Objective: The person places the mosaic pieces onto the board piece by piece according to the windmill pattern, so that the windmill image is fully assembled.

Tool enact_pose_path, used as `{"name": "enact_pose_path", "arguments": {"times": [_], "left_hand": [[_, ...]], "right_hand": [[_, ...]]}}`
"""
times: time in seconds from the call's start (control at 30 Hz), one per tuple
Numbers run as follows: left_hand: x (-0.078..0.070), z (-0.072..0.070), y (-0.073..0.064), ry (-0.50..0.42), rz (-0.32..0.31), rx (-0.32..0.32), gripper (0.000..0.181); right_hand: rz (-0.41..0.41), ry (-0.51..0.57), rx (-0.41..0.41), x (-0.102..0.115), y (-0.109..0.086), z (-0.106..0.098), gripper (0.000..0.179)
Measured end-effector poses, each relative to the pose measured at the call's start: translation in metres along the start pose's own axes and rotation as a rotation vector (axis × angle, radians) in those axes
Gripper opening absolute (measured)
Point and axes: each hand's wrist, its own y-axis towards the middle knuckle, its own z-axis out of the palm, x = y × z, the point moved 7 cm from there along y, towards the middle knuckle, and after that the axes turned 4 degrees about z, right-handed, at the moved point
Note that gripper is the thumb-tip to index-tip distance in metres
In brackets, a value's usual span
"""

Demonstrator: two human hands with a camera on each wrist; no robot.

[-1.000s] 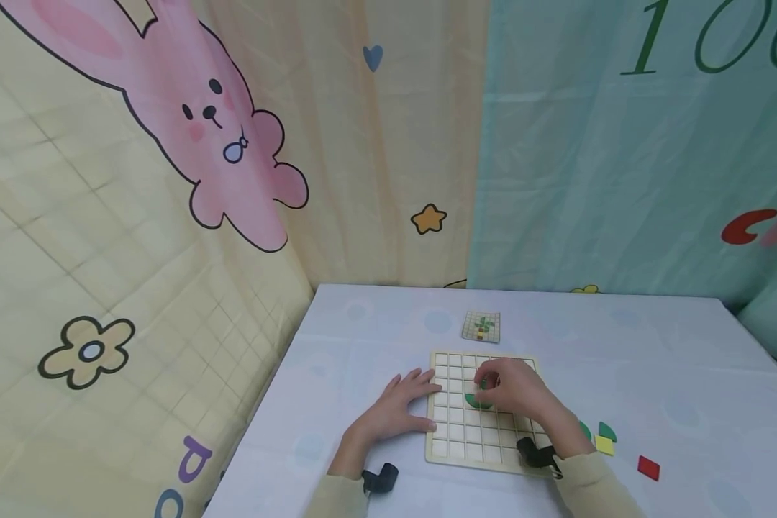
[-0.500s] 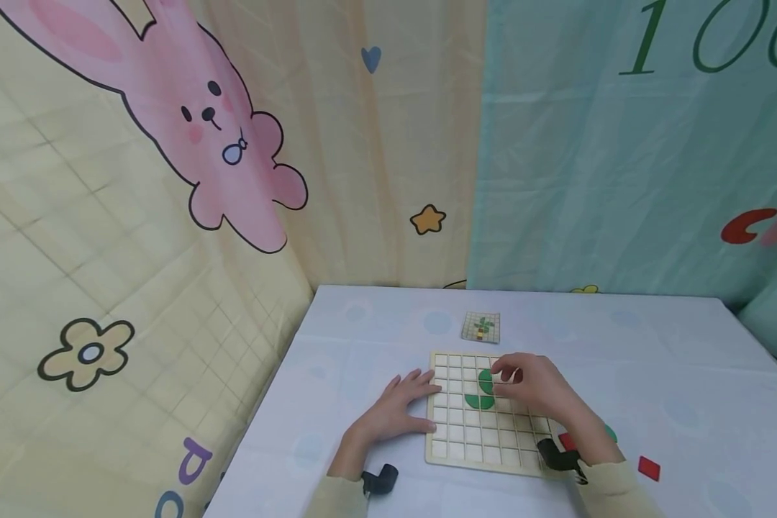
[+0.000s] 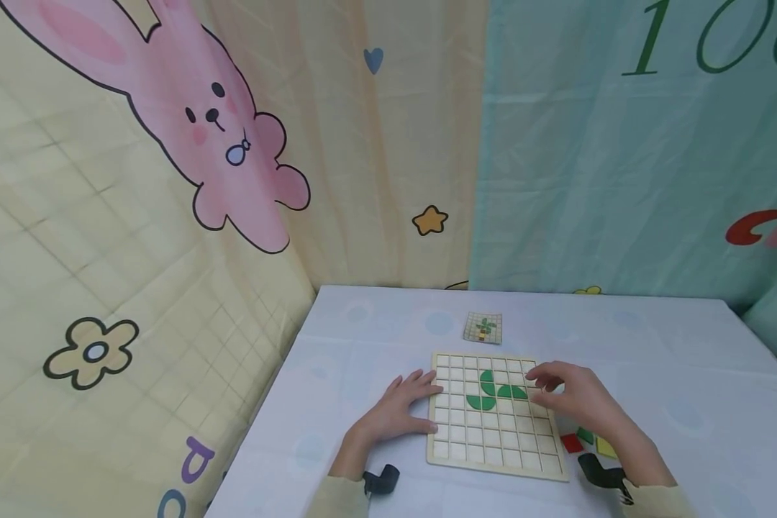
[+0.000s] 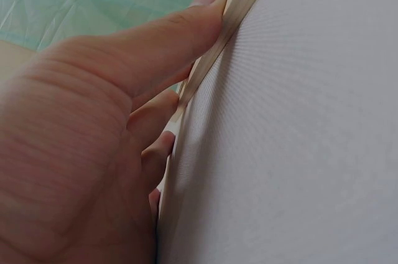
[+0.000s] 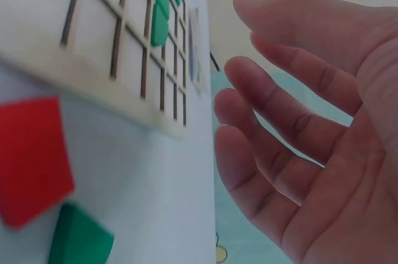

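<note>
A wooden grid board [image 3: 466, 435] lies on the table with several green quarter-circle pieces in its cells. One green pair [image 3: 487, 383] stands one above the other. Another pair [image 3: 481, 402] sits lower left, and a third pair [image 3: 512, 391] lies to the right. My left hand [image 3: 401, 409] rests along the board's left edge, fingers spread; in the left wrist view its thumb touches the wooden rim [image 4: 239, 18]. My right hand [image 3: 579, 396] hovers over the board's right edge, fingers loosely bent and holding nothing, as the right wrist view also shows.
Beside the board's lower right corner lie a red square [image 3: 573, 442], a green piece [image 3: 585, 434] and a yellow piece [image 3: 605, 447], partly covered by the right forearm. Behind the board is a small pattern card [image 3: 483, 327]. A white cloth [image 3: 362, 345] covers the table.
My right hand has moved right, off the middle of the board, uncovering the vertical green pair and the pair to its right. The left hand has stayed at the left edge.
</note>
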Motion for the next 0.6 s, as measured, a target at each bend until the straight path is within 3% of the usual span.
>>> {"name": "enact_pose_path", "arguments": {"times": [0.4, 0.6], "left_hand": [[0.000, -0.001, 0.003, 0.030, -0.006, 0.002, 0.073], [0.001, 0.001, 0.002, 0.030, -0.028, 0.011, 0.073]], "right_hand": [[0.111, -0.021, 0.080, -0.046, -0.016, -0.019, 0.039], [0.170, -0.013, 0.134, -0.071, -0.021, -0.019, 0.044]]}}
